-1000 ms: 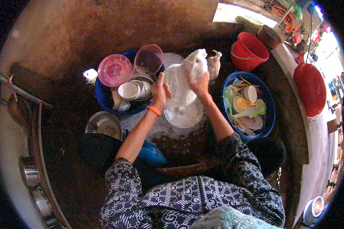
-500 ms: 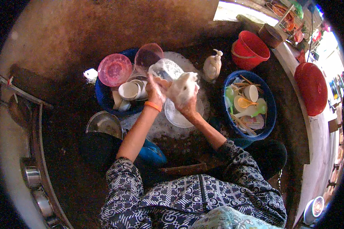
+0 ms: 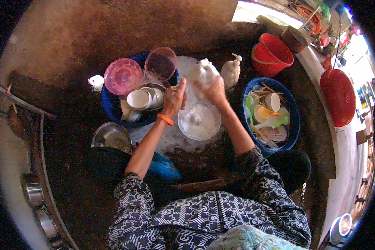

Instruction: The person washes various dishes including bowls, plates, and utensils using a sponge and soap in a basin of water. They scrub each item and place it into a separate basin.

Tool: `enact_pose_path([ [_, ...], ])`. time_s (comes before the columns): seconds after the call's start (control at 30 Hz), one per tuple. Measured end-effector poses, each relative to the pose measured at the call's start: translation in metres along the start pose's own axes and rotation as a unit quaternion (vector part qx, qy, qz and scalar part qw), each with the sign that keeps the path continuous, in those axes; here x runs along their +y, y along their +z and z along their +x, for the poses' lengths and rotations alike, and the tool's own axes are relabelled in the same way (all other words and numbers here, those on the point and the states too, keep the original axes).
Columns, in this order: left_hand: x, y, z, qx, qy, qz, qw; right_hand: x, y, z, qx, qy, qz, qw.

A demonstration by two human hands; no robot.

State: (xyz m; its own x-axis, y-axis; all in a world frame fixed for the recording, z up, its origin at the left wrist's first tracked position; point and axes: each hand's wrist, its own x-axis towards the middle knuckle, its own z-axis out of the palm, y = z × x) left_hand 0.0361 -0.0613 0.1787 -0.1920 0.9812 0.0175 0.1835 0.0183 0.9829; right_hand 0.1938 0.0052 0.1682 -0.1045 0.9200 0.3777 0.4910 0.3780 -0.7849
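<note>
My right hand (image 3: 213,90) grips a white, sudsy scrubbing cloth (image 3: 205,71). A short gap away, my left hand (image 3: 175,99), with an orange wristband, has its fingers curled; what they hold, if anything, is lost against the pale foam. Below and between both hands lies a round, clear-white basin (image 3: 199,121) with suds in it. Left of my left hand, white cups (image 3: 139,99), a pink bowl (image 3: 123,76) and a clear pinkish bowl (image 3: 160,63) are piled in a blue tub (image 3: 109,107).
A pump bottle (image 3: 231,72) stands beyond my right hand. Another blue tub (image 3: 296,104) at the right holds chopsticks, spoons and a cup. A red bucket (image 3: 272,55) sits behind it. At left lies a metal bowl (image 3: 111,136); foam (image 3: 158,139) covers the middle floor.
My hands have drawn apart, and the right one has moved up and right with the cloth. The clear, foamy container seen between them is no longer distinguishable there.
</note>
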Motion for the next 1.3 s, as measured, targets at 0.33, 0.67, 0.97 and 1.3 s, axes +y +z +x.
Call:
enact_pose_path([
  [0.33, 0.0, -0.005, 0.023, 0.144, -0.095, -0.399, 0.901, 0.137, -0.001, -0.014, -0.241, 0.009, 0.09, 0.966],
  [0.67, -0.053, -0.126, 0.074, 0.332, 0.268, -0.074, 0.901, 0.123, 0.011, -0.059, -0.253, 0.031, -0.074, 0.964],
  [0.97, -0.145, -0.191, 0.045, 0.291, 0.078, 0.465, 0.832, 0.16, -0.077, -0.035, 0.299, 0.146, -0.226, 0.916],
  [1.3, -0.111, -0.134, 0.048, 0.308, 0.289, 0.479, 0.769, 0.24, -0.12, -0.115, 0.407, 0.57, 0.005, 0.714],
])
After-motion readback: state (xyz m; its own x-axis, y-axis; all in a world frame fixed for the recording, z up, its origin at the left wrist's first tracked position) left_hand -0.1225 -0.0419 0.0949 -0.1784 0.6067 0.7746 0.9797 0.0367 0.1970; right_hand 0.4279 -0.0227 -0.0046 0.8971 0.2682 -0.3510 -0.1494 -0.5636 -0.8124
